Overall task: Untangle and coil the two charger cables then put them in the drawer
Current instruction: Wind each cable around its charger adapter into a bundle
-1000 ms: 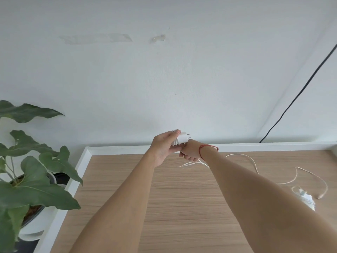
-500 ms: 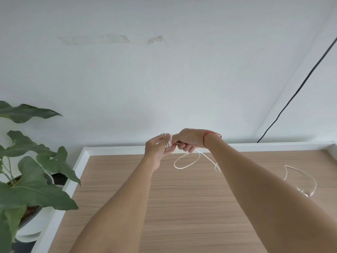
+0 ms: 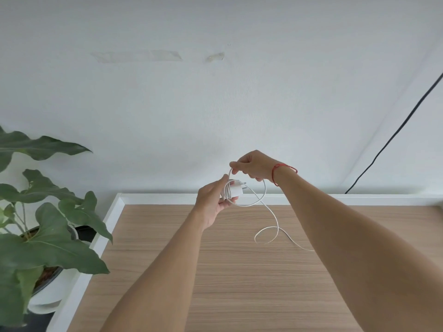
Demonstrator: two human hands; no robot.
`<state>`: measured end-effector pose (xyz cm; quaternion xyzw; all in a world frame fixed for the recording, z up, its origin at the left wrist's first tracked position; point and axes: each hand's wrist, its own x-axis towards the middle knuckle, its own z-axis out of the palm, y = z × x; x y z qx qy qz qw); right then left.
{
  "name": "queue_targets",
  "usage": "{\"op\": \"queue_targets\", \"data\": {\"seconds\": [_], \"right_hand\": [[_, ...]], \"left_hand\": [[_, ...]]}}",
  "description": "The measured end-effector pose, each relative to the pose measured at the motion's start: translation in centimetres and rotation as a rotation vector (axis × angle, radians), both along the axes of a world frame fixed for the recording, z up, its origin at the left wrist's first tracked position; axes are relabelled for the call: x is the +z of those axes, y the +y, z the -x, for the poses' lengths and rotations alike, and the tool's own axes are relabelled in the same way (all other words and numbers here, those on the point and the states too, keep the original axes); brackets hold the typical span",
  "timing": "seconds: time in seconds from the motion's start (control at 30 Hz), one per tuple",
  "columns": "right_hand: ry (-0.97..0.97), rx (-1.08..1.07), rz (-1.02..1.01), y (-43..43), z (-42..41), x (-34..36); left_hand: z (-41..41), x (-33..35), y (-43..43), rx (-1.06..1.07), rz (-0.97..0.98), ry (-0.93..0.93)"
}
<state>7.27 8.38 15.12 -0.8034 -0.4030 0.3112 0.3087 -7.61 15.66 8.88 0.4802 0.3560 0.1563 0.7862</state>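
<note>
My left hand [image 3: 214,200] grips a white charger plug [image 3: 236,190] above the far edge of the wooden desk, with turns of its white cable wound round the plug body. My right hand [image 3: 253,166], with a red string on the wrist, pinches the white cable [image 3: 268,213] just above the plug. From there the cable loops down, makes a small curl on the desk and runs under my right forearm. The second charger and the drawer are not visible.
The wooden desk [image 3: 239,271] has a white raised border [image 3: 167,196] at its back and left edges. A potted plant [image 3: 45,226] with large green leaves stands left of the desk. A black cord [image 3: 395,135] runs down the wall at right.
My right hand rose and carried the cable up over the plug, adding a loop. The loose cable has been drawn closer across the desk. The second charger at the right is out of view now.
</note>
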Motion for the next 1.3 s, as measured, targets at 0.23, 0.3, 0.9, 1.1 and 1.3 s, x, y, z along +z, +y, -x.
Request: {"op": "queue_targets", "data": {"seconds": [0.23,0.3,0.9,1.1,1.3], "right_hand": [[0.098,-0.094,-0.067,-0.2,0.5,-2.8],[0.126,-0.067,-0.071,0.0,0.7,-2.5],[0.517,-0.344,-0.149,-0.5,-0.2,-5.6],[0.281,-0.248,-0.061,0.2,2.3,-7.3],[0.334,0.108,0.323,-0.1,2.7,-6.5]], "left_hand": [[0.3,1.2,0.0,-0.101,-0.055,0.034],[0.3,1.3,0.0,-0.111,-0.085,0.055],[0.1,3.1,1.8,0.018,0.102,-0.152],[-1.6,2.3,0.9,0.219,0.105,-0.109],[-0.9,-0.9,0.6,0.087,-0.255,0.184]]}}
